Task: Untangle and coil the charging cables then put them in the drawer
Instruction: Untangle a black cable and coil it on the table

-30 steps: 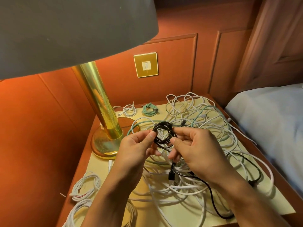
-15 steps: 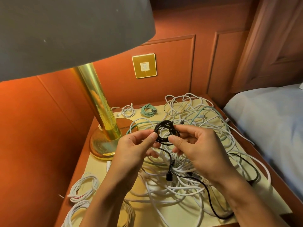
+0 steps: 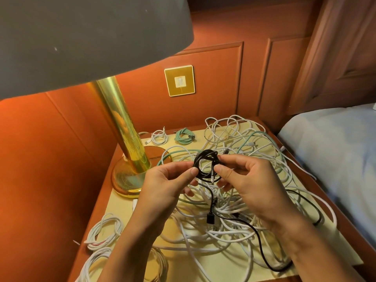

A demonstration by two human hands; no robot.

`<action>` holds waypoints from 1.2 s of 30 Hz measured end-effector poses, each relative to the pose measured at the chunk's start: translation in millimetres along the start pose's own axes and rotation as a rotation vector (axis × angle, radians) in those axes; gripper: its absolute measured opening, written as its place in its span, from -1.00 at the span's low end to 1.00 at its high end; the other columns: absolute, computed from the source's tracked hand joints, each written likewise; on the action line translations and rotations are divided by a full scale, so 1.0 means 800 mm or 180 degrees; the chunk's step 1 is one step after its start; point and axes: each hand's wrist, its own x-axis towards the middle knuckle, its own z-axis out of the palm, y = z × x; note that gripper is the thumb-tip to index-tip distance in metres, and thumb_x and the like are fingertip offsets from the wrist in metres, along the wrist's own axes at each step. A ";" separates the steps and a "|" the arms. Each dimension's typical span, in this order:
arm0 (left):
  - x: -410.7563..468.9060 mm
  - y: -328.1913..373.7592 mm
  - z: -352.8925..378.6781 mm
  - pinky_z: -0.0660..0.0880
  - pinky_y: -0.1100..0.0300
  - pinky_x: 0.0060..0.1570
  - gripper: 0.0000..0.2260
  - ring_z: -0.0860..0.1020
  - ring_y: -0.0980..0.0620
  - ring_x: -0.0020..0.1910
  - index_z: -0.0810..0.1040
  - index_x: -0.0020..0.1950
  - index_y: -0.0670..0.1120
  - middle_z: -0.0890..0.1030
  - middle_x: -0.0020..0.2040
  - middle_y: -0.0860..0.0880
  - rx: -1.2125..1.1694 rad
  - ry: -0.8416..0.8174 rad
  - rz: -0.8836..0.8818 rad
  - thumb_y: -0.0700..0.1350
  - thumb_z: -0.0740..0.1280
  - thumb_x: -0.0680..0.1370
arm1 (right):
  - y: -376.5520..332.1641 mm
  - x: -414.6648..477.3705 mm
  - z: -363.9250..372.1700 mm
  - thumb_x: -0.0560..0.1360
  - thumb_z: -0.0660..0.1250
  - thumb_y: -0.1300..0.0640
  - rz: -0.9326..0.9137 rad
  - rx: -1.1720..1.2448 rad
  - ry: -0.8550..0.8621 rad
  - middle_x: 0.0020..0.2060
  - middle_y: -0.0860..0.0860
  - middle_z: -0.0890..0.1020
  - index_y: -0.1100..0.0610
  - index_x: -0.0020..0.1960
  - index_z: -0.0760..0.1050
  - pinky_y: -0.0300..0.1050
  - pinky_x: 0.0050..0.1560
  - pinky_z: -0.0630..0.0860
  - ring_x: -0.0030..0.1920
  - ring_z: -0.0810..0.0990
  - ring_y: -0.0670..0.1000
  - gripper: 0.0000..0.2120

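Above the middle of the surface (image 3: 120,206), over the sprawl of white cables (image 3: 234,226): black coil (image 3: 206,153) up in the air, left grip (image 3: 166,184) pinching its left side between thumb and forefinger, right grip (image 3: 254,180) pinching its right side with the fingertips. Nearly wound, judging by the short tail and black plug (image 3: 210,217) dangling beneath. Keep the left pinch firm to hold the loops stacked; wrap the tail round them with the right, snug, without kinking at the plug. Lift clear of the other black cable (image 3: 262,247) below. Little room for moving: lamp (image 3: 120,127) crowding the rear left corner, bed (image 3: 335,149) just past the right edge, white bundles (image 3: 105,231) at the front left corner, green coil (image 3: 184,136) near the rear edge. No drawer in sight.
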 end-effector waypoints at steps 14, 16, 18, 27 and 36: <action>-0.001 0.004 0.001 0.62 0.23 -0.25 -0.85 0.65 0.01 -0.25 0.70 0.08 -0.19 0.74 -0.16 -0.16 -0.0151 0.0110 0.0045 -0.29 0.42 0.54 | -0.009 0.007 -0.017 0.51 0.47 0.10 -0.0155 -0.0034 -0.0063 -0.19 0.00 0.75 0.01 0.11 0.69 -0.06 -0.15 0.63 -0.20 0.71 0.01 -0.83; 0.003 0.007 -0.009 0.62 0.22 -0.25 -0.86 0.66 0.00 -0.26 0.68 0.08 -0.21 0.73 -0.17 -0.19 -0.0255 0.0322 0.0013 -0.31 0.40 0.54 | -0.018 0.024 -0.027 0.53 0.46 0.04 -0.0446 -0.0544 0.0239 -0.14 -0.09 0.75 0.02 0.13 0.70 -0.19 -0.13 0.59 -0.16 0.70 -0.10 -0.81; 0.010 0.009 -0.021 0.64 0.20 -0.25 -0.85 0.67 -0.02 -0.25 0.67 0.11 -0.23 0.73 -0.12 -0.23 -0.0348 0.0592 -0.0029 -0.31 0.39 0.56 | -0.025 0.058 -0.035 0.53 0.46 0.03 -0.0787 -0.1252 0.0568 -0.08 -0.17 0.73 0.00 0.13 0.71 -0.30 -0.06 0.55 -0.10 0.68 -0.18 -0.81; 0.080 0.018 -0.016 0.65 0.13 -0.25 -0.93 0.66 0.01 -0.29 0.66 0.04 -0.19 0.72 -0.25 -0.11 -0.0265 0.0731 -0.0205 -0.29 0.43 0.57 | 0.029 0.223 -0.020 0.34 0.35 -0.47 0.0359 -0.3609 -0.1142 0.59 0.02 0.26 -0.18 0.59 0.16 0.24 0.48 0.29 0.55 0.25 0.18 -0.07; 0.153 0.020 0.015 0.51 0.19 -0.42 -0.95 0.66 0.04 -0.31 0.67 0.03 -0.16 0.73 -0.08 -0.11 0.0278 0.0746 -0.0455 -0.22 0.42 0.60 | 0.042 0.183 -0.033 0.54 0.32 -0.20 0.0236 -0.3730 -0.0692 0.35 -0.01 0.55 -0.16 0.42 0.47 0.08 0.24 0.50 0.38 0.44 0.13 -0.54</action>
